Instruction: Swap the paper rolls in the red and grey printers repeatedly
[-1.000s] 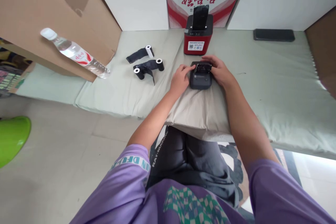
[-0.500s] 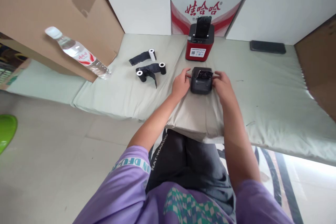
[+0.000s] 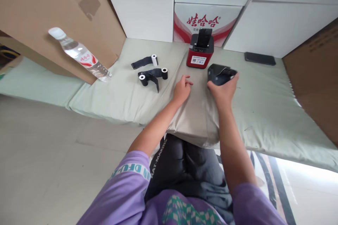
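My right hand (image 3: 225, 90) grips a small black boxy device, a compact printer by its look (image 3: 220, 73), with the thumb on its near left side and fingers round its right. The device is turned, and a dark strip shows at its top. To its left, my left hand (image 3: 182, 88) rests over the cloth, fingers apart and slightly bent, holding nothing. Behind both stands a red and black box-shaped device (image 3: 200, 59) with a white label and a dark flat piece (image 3: 204, 38) sticking up from its top. Several small rolls of black strip (image 3: 153, 74) lie partly unrolled at the left.
A clear water bottle (image 3: 81, 56) stands at the left by a brown carton (image 3: 66, 10). A dark phone-like slab (image 3: 260, 58) lies at the back right. White boxes (image 3: 142, 14) line the back, and another brown carton (image 3: 314, 77) is at the right of the cloth-covered surface (image 3: 277, 112).
The black printer has moved to the right and turned in my right hand. My left hand has let go of it and stays near its former place.
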`<state>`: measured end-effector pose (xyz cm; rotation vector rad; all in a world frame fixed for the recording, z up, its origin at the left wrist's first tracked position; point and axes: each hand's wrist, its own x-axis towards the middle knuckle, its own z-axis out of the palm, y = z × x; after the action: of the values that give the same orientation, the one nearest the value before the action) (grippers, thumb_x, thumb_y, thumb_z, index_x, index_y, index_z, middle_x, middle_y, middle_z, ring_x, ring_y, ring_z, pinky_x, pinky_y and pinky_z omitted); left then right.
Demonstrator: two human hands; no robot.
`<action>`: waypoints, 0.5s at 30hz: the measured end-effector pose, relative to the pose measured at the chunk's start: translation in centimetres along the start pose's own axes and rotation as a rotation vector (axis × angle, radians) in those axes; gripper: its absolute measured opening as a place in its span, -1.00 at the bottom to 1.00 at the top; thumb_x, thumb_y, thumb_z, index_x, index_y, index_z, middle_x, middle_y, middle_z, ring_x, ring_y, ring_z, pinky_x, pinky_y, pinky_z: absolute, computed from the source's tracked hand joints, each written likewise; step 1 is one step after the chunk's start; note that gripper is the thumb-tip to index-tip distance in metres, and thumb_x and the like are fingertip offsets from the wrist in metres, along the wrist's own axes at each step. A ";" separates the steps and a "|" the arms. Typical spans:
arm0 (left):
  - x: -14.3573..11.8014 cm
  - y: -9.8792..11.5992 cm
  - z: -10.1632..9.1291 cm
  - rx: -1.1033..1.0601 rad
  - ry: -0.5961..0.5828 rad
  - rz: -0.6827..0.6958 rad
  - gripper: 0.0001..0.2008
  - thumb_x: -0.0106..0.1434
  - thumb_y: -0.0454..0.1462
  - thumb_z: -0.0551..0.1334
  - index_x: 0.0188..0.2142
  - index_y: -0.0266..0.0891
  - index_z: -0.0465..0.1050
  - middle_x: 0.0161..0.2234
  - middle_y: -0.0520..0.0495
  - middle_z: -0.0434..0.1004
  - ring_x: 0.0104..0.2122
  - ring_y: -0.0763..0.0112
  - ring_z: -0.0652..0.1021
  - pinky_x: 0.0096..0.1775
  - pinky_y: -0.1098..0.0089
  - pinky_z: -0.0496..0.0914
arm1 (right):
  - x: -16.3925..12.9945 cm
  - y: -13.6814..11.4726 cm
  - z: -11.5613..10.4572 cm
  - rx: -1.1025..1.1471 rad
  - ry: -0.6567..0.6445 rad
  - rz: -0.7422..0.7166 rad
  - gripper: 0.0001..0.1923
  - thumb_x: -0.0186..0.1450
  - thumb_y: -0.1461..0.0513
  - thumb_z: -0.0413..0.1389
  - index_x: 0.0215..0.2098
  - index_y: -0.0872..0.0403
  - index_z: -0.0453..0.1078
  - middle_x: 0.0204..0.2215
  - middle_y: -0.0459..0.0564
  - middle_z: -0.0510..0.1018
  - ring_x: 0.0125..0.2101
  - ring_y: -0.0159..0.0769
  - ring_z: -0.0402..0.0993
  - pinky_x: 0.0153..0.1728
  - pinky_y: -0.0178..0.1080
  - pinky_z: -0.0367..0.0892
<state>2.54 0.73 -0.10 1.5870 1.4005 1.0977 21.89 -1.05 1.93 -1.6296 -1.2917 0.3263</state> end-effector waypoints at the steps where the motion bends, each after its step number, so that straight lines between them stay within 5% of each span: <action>1: 0.0 0.0 0.1 0.002 -0.001 -0.001 -0.51 0.36 -0.50 0.07 0.20 -0.18 0.46 -0.07 -0.09 0.80 -0.03 0.27 0.71 0.11 0.20 0.52 | 1.8 0.3 -0.4 -0.071 0.118 0.064 0.16 0.06 0.07 0.39 0.52 0.15 0.03 0.43 0.52 0.27 0.54 0.52 0.09 0.48 0.53 0.05; 4: 0.2 -0.2 0.2 -0.008 0.003 -0.009 -0.51 0.37 -0.51 0.06 0.20 -0.16 0.45 -0.07 -0.08 0.80 -0.04 0.28 0.70 0.09 0.21 0.52 | 7.4 1.0 -0.2 -0.110 0.283 0.168 -0.03 0.10 0.10 0.43 0.40 0.19 0.25 0.32 0.62 0.41 0.45 0.53 0.24 0.43 0.43 0.18; 8: 0.3 -0.2 0.2 -0.006 -0.006 -0.022 -0.55 0.39 -0.49 0.08 0.18 -0.13 0.44 -0.08 -0.07 0.79 -0.07 0.29 0.71 0.05 0.23 0.52 | 12.3 2.3 2.4 -0.112 0.304 0.287 -0.09 0.14 0.09 0.44 0.37 0.13 0.28 0.28 0.59 0.45 0.43 0.47 0.27 0.44 0.45 0.12; 12: 0.4 0.1 0.1 0.010 -0.015 -0.035 -0.57 0.39 -0.48 0.10 0.16 -0.12 0.45 -0.09 -0.06 0.78 -0.09 0.29 0.69 0.03 0.23 0.51 | 13.0 3.0 3.8 -0.118 0.249 0.282 -0.02 0.13 0.05 0.42 0.43 0.08 0.22 0.36 0.54 0.34 0.50 0.47 0.10 0.45 0.60 -0.02; 15: 0.1 0.3 0.1 0.008 -0.009 -0.053 -0.56 0.38 -0.48 0.12 0.17 -0.12 0.44 -0.07 -0.06 0.76 -0.14 0.33 0.68 0.02 0.25 0.51 | 12.0 2.7 3.7 -0.094 0.333 0.213 -0.05 0.21 0.05 0.36 0.49 -0.02 0.17 0.51 0.47 0.11 0.57 0.44 -0.09 0.46 0.60 -0.14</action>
<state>2.79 0.82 0.15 1.5496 1.4343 1.0537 25.61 11.28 2.17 -1.8169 -0.8971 0.1154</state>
